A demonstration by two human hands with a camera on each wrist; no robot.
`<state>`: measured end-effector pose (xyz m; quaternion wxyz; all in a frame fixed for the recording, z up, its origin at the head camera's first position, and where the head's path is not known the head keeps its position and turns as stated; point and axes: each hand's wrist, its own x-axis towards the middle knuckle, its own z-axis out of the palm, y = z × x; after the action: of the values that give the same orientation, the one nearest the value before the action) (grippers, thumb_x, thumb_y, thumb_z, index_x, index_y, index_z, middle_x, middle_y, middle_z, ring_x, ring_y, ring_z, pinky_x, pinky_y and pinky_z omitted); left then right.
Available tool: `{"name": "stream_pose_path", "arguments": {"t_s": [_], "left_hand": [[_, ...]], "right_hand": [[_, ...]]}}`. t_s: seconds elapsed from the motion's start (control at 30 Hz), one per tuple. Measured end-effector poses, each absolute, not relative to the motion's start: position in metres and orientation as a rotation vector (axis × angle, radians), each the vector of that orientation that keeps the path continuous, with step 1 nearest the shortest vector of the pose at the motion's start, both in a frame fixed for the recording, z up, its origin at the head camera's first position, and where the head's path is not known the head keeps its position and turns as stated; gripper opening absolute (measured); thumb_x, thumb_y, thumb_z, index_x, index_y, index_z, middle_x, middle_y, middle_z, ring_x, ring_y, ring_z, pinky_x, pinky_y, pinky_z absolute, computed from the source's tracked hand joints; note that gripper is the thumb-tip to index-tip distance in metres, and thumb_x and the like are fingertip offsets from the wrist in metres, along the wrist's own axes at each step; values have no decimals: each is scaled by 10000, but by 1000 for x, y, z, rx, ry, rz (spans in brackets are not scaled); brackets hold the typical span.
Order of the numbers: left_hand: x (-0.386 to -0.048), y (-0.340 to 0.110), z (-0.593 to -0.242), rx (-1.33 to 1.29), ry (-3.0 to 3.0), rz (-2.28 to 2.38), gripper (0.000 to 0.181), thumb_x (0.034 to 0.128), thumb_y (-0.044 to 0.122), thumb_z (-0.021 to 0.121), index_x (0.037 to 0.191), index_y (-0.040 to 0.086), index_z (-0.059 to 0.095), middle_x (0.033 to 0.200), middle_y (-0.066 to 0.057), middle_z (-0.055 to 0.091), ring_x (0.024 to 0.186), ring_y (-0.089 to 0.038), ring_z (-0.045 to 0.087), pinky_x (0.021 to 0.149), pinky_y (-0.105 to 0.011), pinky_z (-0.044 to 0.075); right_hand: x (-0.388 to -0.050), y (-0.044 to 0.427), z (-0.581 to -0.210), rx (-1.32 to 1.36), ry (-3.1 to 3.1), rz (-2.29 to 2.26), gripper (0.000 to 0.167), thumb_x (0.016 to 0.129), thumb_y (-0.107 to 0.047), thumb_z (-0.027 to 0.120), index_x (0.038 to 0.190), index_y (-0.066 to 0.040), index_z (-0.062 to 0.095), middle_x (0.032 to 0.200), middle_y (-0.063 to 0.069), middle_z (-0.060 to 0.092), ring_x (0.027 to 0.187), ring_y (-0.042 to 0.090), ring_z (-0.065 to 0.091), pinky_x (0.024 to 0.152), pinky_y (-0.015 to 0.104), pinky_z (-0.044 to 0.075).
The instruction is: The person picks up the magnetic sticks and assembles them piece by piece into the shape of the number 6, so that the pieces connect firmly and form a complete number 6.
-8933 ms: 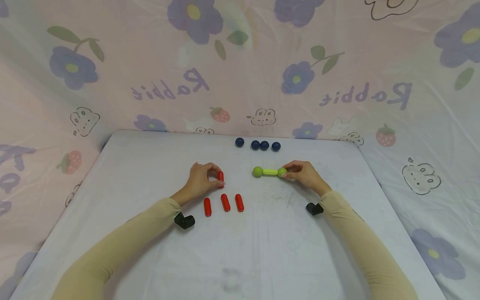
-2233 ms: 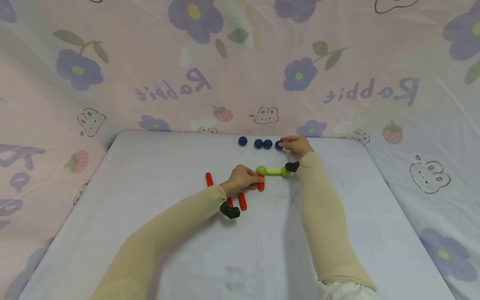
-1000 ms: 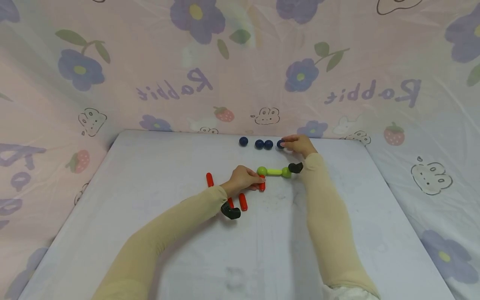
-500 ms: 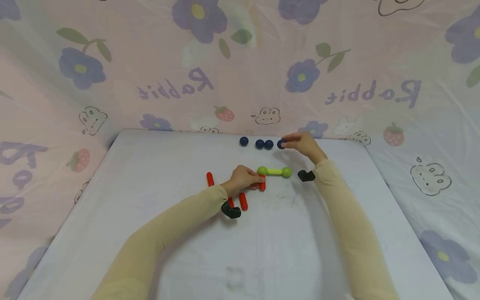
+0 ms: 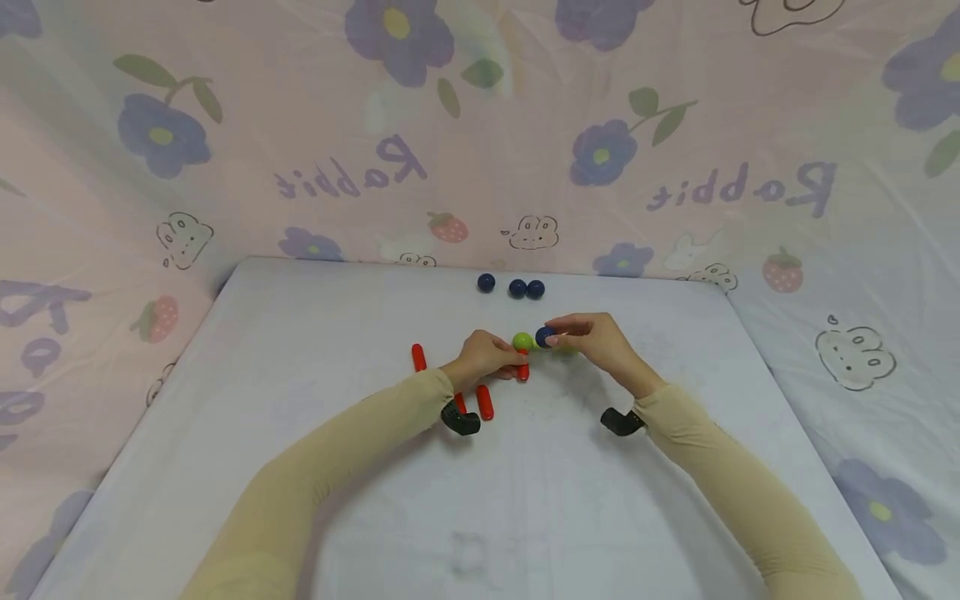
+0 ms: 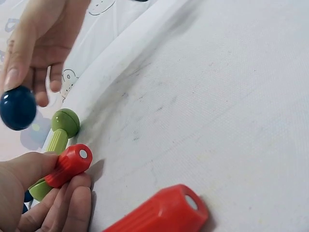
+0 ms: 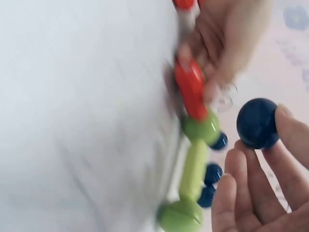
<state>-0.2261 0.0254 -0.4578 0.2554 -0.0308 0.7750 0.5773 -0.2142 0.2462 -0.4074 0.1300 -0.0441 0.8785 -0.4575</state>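
Note:
In the head view my left hand (image 5: 483, 357) pinches a short red rod (image 5: 523, 367) near the middle of the table. One end of that rod meets a green ball (image 5: 522, 341); its free end shows a pale disc in the left wrist view. A yellow-green ribbed rod (image 7: 193, 166) joins this ball to a second green ball (image 7: 181, 216). My right hand (image 5: 600, 343) holds a dark blue ball (image 5: 545, 337) between thumb and fingers, above the yellow-green rod and apart from the red one. In the head view this hand partly hides the green piece.
Three dark blue balls, one apart (image 5: 486, 283) and two side by side (image 5: 527, 289), lie near the table's back edge. Red rods (image 5: 418, 357) (image 5: 485, 403) lie around my left wrist, one partly covered. Black wrist mounts (image 5: 460, 419) (image 5: 622, 422) hang under both wrists. A patterned curtain (image 5: 480, 167) stands behind.
My right hand has lifted the rightmost blue ball from the back row and brought it toward me, over the green piece. The left hand has stayed in place with its red rod.

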Motion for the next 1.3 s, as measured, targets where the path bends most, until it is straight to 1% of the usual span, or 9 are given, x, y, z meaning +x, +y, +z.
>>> {"name": "stream_pose_path", "arguments": {"t_s": [0.17, 0.37, 0.5, 0.63, 0.7, 0.9, 1.07, 1.17, 1.3], "left_hand": [[-226, 25, -457, -78, 2092, 1577, 249, 816, 225, 818, 978, 48, 749, 801, -74, 763, 631, -89, 701, 617, -188, 580], [-226, 24, -455, -72, 2094, 1571, 225, 817, 224, 817, 956, 57, 760, 797, -68, 764, 633, -86, 701, 622, -194, 584], [-227, 24, -455, -81, 2070, 1588, 220, 813, 202, 820, 958, 49, 758, 812, -75, 768, 640, -88, 705, 634, -206, 592], [-227, 24, -456, -96, 2052, 1605, 227, 803, 182, 826, 967, 43, 752, 812, -79, 770, 638, -88, 708, 637, -210, 594], [-228, 24, -456, -97, 2048, 1606, 228, 802, 183, 827, 967, 45, 752, 807, -76, 770, 635, -88, 708, 635, -208, 593], [-227, 24, -454, -103, 2040, 1607, 228, 798, 176, 830, 967, 44, 752, 801, -69, 767, 634, -89, 706, 638, -208, 594], [-226, 24, -453, -101, 2048, 1602, 242, 800, 191, 830, 978, 47, 752, 817, -74, 772, 647, -94, 710, 646, -214, 596], [-227, 24, -454, -95, 2050, 1603, 243, 804, 198, 827, 981, 48, 753, 828, -79, 776, 654, -92, 713, 643, -210, 595], [-227, 24, -455, -93, 2050, 1601, 236, 805, 203, 827, 971, 51, 756, 833, -83, 777, 657, -89, 713, 633, -202, 591]], "right_hand": [[-187, 239, -424, -106, 2498, -1359, 458, 839, -416, 774, 1232, -192, 700, 1224, 53, 718, 1085, 159, 679, 979, 390, 526], [-164, 229, -440, -81, 2412, -1439, 421, 832, -333, 796, 1199, -143, 715, 1142, 76, 749, 938, 107, 703, 833, 327, 569], [-154, 221, -447, -53, 2416, -1446, 382, 839, -299, 794, 1169, -119, 726, 1077, 66, 765, 877, 78, 695, 770, 278, 564], [-150, 213, -449, -5, 2457, -1440, 349, 838, -274, 797, 1137, -104, 737, 1012, 75, 772, 808, 67, 677, 703, 262, 556], [-149, 211, -450, 15, 2472, -1442, 345, 836, -261, 799, 1128, -88, 738, 1007, 89, 774, 792, 60, 667, 681, 257, 546], [-150, 207, -453, 34, 2494, -1441, 338, 844, -241, 794, 1120, -57, 729, 1005, 104, 776, 793, 35, 670, 682, 225, 537], [-152, 205, -453, 35, 2470, -1488, 345, 845, -206, 793, 1126, -22, 712, 1004, 138, 771, 786, 42, 686, 679, 233, 555], [-148, 202, -439, 31, 2447, -1509, 328, 852, -142, 778, 1122, 27, 698, 1001, 185, 762, 793, 87, 704, 686, 270, 573], [-140, 196, -418, 14, 2440, -1496, 313, 866, -96, 752, 1120, 72, 679, 1005, 224, 751, 825, 164, 721, 692, 310, 573]]}}
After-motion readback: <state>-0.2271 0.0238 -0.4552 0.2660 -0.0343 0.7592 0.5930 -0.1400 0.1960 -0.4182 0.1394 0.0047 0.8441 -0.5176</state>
